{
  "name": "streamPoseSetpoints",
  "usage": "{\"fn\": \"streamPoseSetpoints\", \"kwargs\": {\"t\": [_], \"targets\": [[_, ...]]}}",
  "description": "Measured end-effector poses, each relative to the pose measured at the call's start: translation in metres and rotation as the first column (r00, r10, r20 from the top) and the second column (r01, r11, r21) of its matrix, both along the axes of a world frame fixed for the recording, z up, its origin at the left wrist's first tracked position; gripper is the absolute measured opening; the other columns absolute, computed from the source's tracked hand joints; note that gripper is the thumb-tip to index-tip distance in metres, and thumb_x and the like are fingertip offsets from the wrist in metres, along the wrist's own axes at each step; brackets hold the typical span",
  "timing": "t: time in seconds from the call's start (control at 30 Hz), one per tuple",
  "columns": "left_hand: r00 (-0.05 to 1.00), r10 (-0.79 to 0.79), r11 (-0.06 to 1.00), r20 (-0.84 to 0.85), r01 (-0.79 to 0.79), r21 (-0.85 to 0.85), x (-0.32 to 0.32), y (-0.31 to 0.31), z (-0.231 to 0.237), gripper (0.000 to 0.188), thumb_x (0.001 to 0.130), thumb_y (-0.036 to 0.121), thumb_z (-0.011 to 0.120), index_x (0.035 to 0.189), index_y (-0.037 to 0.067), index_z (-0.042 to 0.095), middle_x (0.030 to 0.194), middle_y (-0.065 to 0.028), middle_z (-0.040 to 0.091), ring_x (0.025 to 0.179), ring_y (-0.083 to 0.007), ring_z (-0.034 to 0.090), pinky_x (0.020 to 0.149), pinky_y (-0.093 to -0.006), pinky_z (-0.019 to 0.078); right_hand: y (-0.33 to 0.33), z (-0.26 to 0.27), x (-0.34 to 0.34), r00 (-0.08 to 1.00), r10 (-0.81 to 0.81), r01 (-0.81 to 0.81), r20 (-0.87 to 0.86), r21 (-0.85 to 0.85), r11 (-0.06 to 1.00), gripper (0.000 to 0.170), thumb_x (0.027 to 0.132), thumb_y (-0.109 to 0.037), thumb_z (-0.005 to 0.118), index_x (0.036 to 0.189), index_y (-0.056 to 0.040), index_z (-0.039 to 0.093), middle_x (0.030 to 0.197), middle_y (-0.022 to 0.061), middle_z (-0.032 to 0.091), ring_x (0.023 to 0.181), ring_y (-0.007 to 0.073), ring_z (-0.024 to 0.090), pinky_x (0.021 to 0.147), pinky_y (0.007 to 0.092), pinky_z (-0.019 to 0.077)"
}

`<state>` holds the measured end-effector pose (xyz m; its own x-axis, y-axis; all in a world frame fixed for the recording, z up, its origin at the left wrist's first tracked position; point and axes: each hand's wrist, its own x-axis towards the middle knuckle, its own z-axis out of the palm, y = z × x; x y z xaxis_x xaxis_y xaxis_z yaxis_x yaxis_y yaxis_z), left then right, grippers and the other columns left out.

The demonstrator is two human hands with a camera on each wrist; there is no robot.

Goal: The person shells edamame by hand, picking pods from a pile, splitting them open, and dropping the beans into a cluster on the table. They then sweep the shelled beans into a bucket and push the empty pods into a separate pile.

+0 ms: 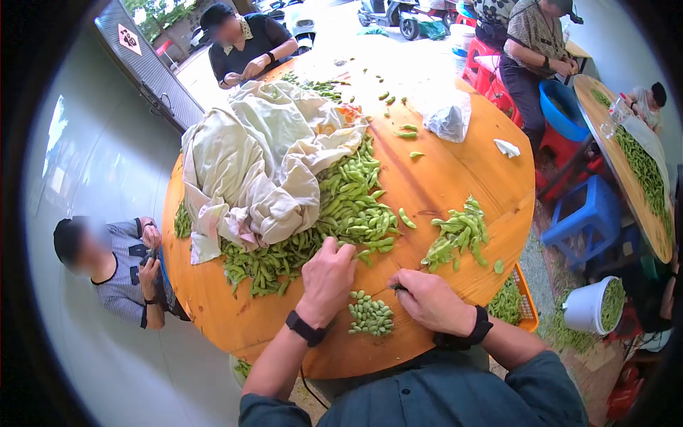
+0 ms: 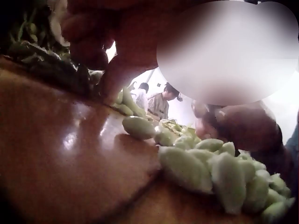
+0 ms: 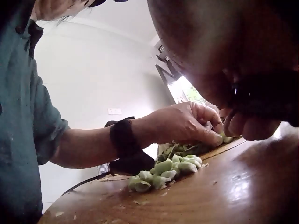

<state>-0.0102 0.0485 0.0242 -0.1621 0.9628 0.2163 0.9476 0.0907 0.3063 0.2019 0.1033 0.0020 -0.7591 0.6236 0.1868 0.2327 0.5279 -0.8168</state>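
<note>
At the edge of the large pod pile (image 1: pixel 356 203), my left hand (image 1: pixel 329 281) has its fingers bent down. Its thumb and fingertips pinch a green pod (image 3: pixel 226 138) in the right wrist view. My right hand (image 1: pixel 430 302) grips a small dark object (image 1: pixel 399 287), also a dark shape in the right wrist view; what it is cannot be made out. Between the hands, shelled green beans (image 1: pixel 371 315) lie in a small heap on the wooden table (image 1: pixel 284 334). They appear large in the left wrist view (image 2: pixel 229 179).
A crumpled pale cloth (image 1: pixel 263 164) covers part of the pile. Loose pods (image 1: pixel 462 231) lie to the right, with a plastic bag (image 1: pixel 447 121) farther back. People sit around this table and another one (image 1: pixel 651 228). An orange crate (image 1: pixel 526 302) and white bucket (image 1: pixel 587 307) stand at right.
</note>
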Motion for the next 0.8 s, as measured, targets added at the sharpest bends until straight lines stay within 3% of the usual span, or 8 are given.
{"fn": "streamPoseSetpoints", "kwargs": {"t": [0.13,0.23,0.33,0.47,0.53,0.6,0.7,0.8], "targets": [[0.988,-0.016,0.978,0.157,-0.017,0.208,-0.001,-0.011,0.013,0.014,0.082,0.010,0.069,0.094,0.004,0.064,0.086,-0.0110,0.061,0.068,-0.0267,0.062,0.064,-0.0356,0.0505,0.002,0.008,-0.004,0.995,0.002,-0.010,-0.102,-0.078,0.997,0.019,0.088,-0.002,0.057,0.106,0.0004,0.061,0.087,0.0189,0.066,0.081,0.0334,0.066,0.073,0.0381,0.0528],[0.806,0.080,0.989,0.587,-0.139,0.057,0.004,-0.022,0.019,0.011,0.089,0.006,0.068,0.095,-0.003,0.064,0.077,-0.0022,0.064,0.068,-0.0070,0.056,0.063,-0.0231,0.0472,0.003,0.019,-0.008,0.991,-0.043,0.021,-0.129,-0.163,0.986,0.021,0.088,-0.003,0.058,0.108,-0.0002,0.062,0.085,0.0178,0.067,0.075,0.0308,0.067,0.069,0.0364,0.0521],[0.655,0.107,0.993,0.748,-0.103,-0.052,0.011,-0.034,0.017,0.010,0.091,0.004,0.065,0.097,-0.003,0.065,0.080,0.0019,0.063,0.072,-0.0042,0.055,0.064,-0.0215,0.0470,0.003,0.032,-0.012,0.991,-0.103,0.082,-0.085,-0.222,0.972,0.023,0.088,-0.004,0.058,0.110,-0.0005,0.062,0.083,0.0173,0.067,0.071,0.0294,0.066,0.066,0.0360,0.0513],[0.514,0.099,0.995,0.852,-0.051,-0.085,0.024,-0.044,0.016,0.016,0.092,0.006,0.066,0.107,-0.001,0.064,0.085,0.0025,0.063,0.077,-0.0043,0.056,0.069,-0.0202,0.0475,-0.001,0.009,-0.021,0.969,-0.073,0.070,-0.237,-0.019,0.997,0.022,0.089,-0.004,0.059,0.110,-0.0004,0.062,0.080,0.0172,0.065,0.067,0.0284,0.064,0.063,0.0362,0.0498],[0.432,0.121,0.993,0.894,-0.054,-0.108,0.024,-0.047,0.015,0.021,0.092,0.005,0.067,0.112,0.000,0.063,0.090,0.0020,0.063,0.079,-0.0051,0.058,0.069,-0.0201,0.0488,-0.002,0.010,-0.021,0.976,-0.073,0.062,-0.207,-0.059,0.996,0.021,0.088,-0.005,0.059,0.109,-0.0002,0.062,0.079,0.0174,0.065,0.067,0.0288,0.064,0.063,0.0363,0.0495],[0.187,0.167,0.985,0.968,0.018,-0.173,0.026,-0.048,0.025,0.023,0.091,0.004,0.066,0.114,-0.001,0.062,0.093,0.0011,0.063,0.080,-0.0059,0.060,0.069,-0.0209,0.0501,-0.002,0.013,-0.020,0.981,-0.073,0.056,-0.178,-0.097,0.994,0.020,0.088,-0.005,0.059,0.107,0.0000,0.062,0.078,0.0175,0.064,0.067,0.0292,0.064,0.062,0.0365,0.0493],[0.073,0.137,0.985,0.988,0.091,-0.144,0.028,-0.049,0.021,0.024,0.092,0.002,0.066,0.115,-0.002,0.062,0.096,0.0002,0.063,0.080,-0.0060,0.060,0.068,-0.0219,0.0508,-0.003,0.021,-0.018,0.993,-0.045,0.026,-0.107,-0.168,0.985,0.018,0.087,-0.005,0.059,0.104,0.0003,0.063,0.078,0.0185,0.064,0.069,0.0306,0.065,0.062,0.0368,0.0492],[0.110,0.139,0.988,0.984,0.048,-0.145,0.031,-0.049,0.009,0.021,0.091,0.002,0.066,0.112,0.000,0.063,0.094,0.0001,0.062,0.081,-0.0059,0.060,0.068,-0.0213,0.0507,-0.007,0.020,-0.019,0.996,-0.028,0.010,-0.079,-0.225,0.974,0.015,0.089,-0.007,0.057,0.100,0.0011,0.060,0.080,0.0232,0.065,0.075,0.0390,0.066,0.066,0.0442,0.0521]]}}
